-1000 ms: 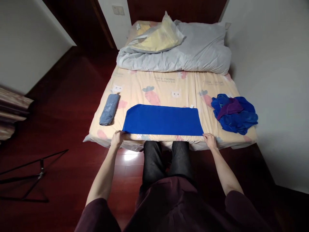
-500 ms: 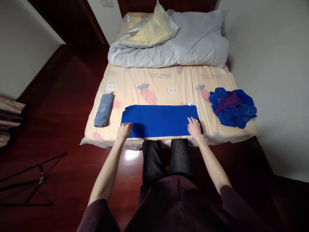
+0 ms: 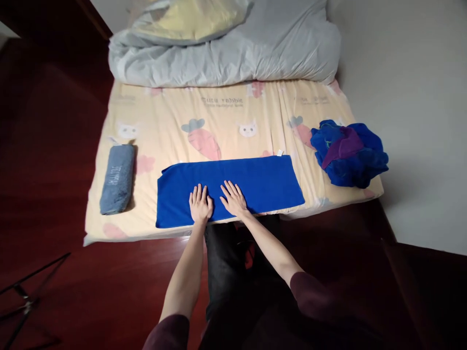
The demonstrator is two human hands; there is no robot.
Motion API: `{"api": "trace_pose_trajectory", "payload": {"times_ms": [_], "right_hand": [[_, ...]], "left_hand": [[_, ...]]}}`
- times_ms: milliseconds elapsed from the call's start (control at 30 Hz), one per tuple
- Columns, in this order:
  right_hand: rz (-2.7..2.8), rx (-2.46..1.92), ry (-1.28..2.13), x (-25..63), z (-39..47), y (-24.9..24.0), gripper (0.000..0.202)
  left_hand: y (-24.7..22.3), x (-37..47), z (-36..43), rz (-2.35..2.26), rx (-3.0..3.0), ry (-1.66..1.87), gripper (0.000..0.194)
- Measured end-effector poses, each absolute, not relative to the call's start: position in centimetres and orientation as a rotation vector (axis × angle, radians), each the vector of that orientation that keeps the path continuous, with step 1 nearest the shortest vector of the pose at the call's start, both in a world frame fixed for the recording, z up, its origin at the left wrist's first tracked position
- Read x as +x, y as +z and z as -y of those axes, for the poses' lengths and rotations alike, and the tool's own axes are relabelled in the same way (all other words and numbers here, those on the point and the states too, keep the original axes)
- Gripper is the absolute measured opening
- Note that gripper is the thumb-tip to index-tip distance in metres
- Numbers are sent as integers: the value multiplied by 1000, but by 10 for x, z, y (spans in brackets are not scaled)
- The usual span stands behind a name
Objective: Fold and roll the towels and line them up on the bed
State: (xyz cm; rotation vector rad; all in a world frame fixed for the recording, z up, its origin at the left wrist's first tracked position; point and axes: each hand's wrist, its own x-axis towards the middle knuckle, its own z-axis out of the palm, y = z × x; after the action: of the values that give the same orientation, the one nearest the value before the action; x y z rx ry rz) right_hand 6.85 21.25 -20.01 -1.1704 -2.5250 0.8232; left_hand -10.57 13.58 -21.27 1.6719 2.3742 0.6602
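Observation:
A blue towel [image 3: 262, 182] lies folded into a long flat strip along the near edge of the bed, a small white tag at its far right corner. My left hand [image 3: 201, 204] rests palm down on its near middle part, fingers stretched out. Just right of it, my right hand [image 3: 234, 199] is also laid flat on the cloth with its fingers spread. Neither hand grips anything. Left of the strip is a grey-blue rolled towel [image 3: 117, 180] with pale lettering. On the right sits a crumpled heap of blue cloths [image 3: 353, 170] with a purple cloth [image 3: 343, 146] on top.
The bed sheet [image 3: 160, 116] is peach with carrots and rabbit faces. Across the far end stretches a bulky grey quilt [image 3: 277, 53] with a yellow pillow [image 3: 197, 19] in clear wrapping. A black stand's legs [image 3: 27, 304] are on the dark red floor at left. A wall rises at right.
Both hands have moved inward from the towel's two ends to its middle and now lie flat. The camera view has shifted closer and turned slightly.

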Motion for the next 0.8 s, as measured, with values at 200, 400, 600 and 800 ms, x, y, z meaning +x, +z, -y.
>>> {"api": "trace_pose_trajectory", "payload": {"times_ms": [200,400,600,800], "right_hand": [[2477,-1326,720,113,-241,-200,67],[2270,-1729,455,256,-294,-199,67],[2150,-1910,296,293,-311,-193,64],[2259,-1624,389,147,-249,-188,64]], "left_hand": [[-208,-102,-137,-2384,1632,603,61],[-215,-103,-137,-2398,1635,754,59],[-216,-102,-139,-2406,1614,784,59],[-210,-101,-141,-2440,1623,704,59]]}}
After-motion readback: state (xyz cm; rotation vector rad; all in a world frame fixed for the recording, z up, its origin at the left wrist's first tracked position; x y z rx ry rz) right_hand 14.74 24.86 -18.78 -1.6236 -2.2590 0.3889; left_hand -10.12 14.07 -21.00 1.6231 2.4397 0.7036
